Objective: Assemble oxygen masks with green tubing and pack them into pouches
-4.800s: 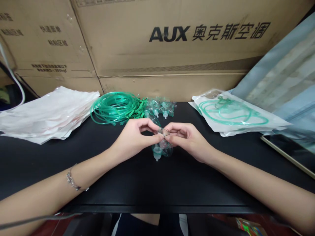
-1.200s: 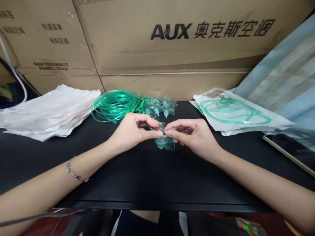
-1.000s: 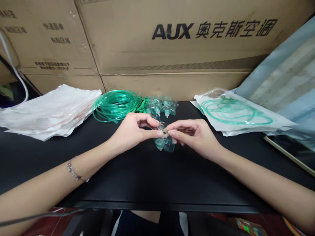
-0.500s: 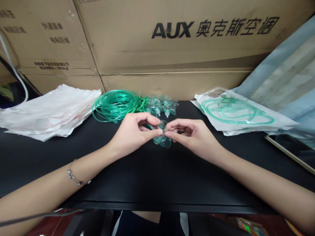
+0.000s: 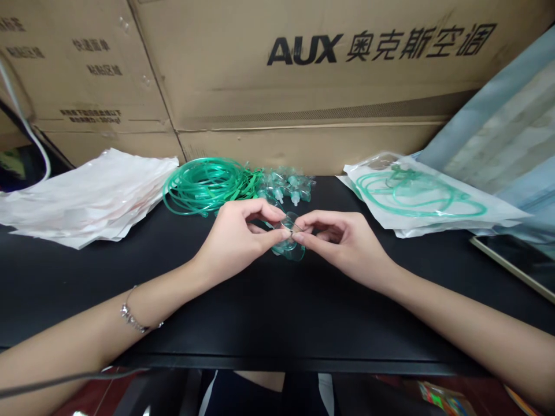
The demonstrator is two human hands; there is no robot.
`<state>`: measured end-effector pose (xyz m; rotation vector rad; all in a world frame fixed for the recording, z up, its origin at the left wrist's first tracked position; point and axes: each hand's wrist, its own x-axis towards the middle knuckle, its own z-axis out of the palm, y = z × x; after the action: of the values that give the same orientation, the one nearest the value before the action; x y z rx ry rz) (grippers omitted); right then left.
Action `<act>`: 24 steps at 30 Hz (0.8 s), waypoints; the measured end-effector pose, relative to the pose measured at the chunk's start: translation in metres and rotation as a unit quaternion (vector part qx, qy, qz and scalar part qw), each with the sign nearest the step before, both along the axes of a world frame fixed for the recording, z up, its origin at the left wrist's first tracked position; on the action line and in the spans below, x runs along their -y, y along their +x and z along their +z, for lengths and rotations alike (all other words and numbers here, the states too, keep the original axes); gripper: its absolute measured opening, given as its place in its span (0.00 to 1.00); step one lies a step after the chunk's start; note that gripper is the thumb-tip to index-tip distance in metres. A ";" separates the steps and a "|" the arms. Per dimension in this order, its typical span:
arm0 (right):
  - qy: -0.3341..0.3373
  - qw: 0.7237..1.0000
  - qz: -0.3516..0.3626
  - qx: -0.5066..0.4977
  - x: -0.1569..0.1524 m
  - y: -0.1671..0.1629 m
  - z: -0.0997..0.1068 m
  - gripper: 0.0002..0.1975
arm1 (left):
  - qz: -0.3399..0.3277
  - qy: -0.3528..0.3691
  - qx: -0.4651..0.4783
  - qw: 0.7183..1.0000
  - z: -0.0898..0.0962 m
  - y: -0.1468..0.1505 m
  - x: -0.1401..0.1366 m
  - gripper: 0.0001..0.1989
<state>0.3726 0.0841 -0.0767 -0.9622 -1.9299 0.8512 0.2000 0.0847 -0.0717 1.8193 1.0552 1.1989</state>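
Observation:
Between my fingertips, above the middle of the black table [image 5: 260,312], is a small translucent green oxygen mask [image 5: 291,251]. My left hand [image 5: 247,228] pinches its left side between thumb and index finger. From the other side, the thumb and index finger of my right hand [image 5: 347,237] pinch it too, and the two thumbs nearly meet. Part of the mask is covered by my fingers. Just beyond my hands lies a cluster of clear-green plastic mask parts [image 5: 289,188], touching a coil of green tubing [image 5: 202,182].
A stack of white pouches [image 5: 87,193] lies at the left. On the right are clear packages [image 5: 427,193] with green tubing inside, and a phone-like device [image 5: 515,260] near the right edge. A large cardboard box [image 5: 312,98] stands along the back.
Both hands keep their pinch on the mask and have barely moved. The view has shifted very slightly.

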 end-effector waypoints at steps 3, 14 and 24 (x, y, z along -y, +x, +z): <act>-0.014 1.000 -0.001 0.000 0.000 0.000 0.000 0.05 | -0.009 -0.010 0.004 1.000 0.000 -0.001 -0.002 0.08; -0.119 0.986 0.065 -0.095 -0.003 0.003 0.003 0.07 | -0.101 -0.170 0.110 0.974 0.002 -0.003 -0.007 0.08; -0.143 0.975 0.029 -0.169 -0.004 0.002 0.005 0.11 | 0.029 0.000 0.039 0.999 -0.001 -0.002 -0.003 0.08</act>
<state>0.3742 0.0883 -0.0718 -0.8612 -1.5756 1.2658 0.1977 0.0879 -0.0725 1.7373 1.0696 1.2929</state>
